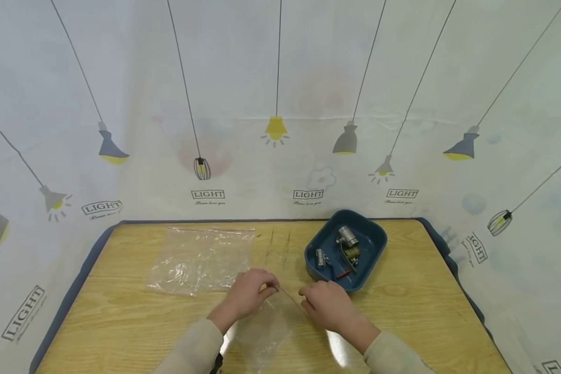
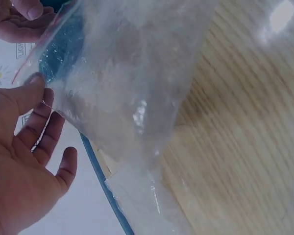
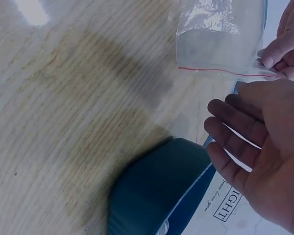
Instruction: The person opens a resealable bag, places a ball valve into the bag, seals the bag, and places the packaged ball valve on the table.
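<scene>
A clear plastic zip bag (image 1: pixel 266 332) with a red strip along its mouth hangs from my left hand (image 1: pixel 252 293). The thumb and forefinger of that hand pinch the bag's top edge near one corner, as the left wrist view shows. Close to the other end of the mouth is my right hand (image 1: pixel 329 306). Its fingers (image 3: pixel 230 134) are loosely bent and apart, with nothing seen between them; whether it touches the bag is unclear. Within the bag (image 2: pixel 132 73) I see no contents.
Another clear zip bag (image 1: pixel 201 259) lies flat on the wooden table (image 1: pixel 121 311), at the back left. Beyond my right hand stands a blue plastic tray (image 1: pixel 376 236) holding several metal valve-like fittings (image 1: pixel 348 236). A cloth printed with lamps hangs behind the table.
</scene>
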A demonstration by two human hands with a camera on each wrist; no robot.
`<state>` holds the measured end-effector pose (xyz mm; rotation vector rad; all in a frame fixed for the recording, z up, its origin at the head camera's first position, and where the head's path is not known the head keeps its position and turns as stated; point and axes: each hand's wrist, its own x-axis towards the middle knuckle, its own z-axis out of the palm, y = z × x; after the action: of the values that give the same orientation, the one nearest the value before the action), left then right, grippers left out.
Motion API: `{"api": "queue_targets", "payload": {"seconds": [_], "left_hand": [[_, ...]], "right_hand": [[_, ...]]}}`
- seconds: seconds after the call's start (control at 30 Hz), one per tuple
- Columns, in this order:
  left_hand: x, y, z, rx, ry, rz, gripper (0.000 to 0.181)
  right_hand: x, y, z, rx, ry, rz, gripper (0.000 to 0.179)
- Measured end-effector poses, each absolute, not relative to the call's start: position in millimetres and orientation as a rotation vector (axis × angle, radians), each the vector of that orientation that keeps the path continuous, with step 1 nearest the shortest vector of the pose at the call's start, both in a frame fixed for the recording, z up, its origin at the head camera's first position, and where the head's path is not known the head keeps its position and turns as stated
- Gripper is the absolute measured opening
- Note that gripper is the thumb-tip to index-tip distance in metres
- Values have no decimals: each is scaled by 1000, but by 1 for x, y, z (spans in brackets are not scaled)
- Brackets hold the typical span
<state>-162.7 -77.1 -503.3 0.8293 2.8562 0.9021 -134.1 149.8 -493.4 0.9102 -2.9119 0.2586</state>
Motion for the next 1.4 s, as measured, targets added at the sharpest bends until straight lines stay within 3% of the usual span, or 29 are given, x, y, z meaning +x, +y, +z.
{"api": "queue_targets", "payload": {"seconds": [0.37, 1.4], "left_hand": [[-171, -80, -488, 1166, 2806, 904, 5], [-167, -65, -491, 914, 2690, 944, 11]], "right_hand": [[-137, 150, -477, 851, -2988, 478, 17], [-138, 145, -473, 793, -3063, 771, 10]]}}
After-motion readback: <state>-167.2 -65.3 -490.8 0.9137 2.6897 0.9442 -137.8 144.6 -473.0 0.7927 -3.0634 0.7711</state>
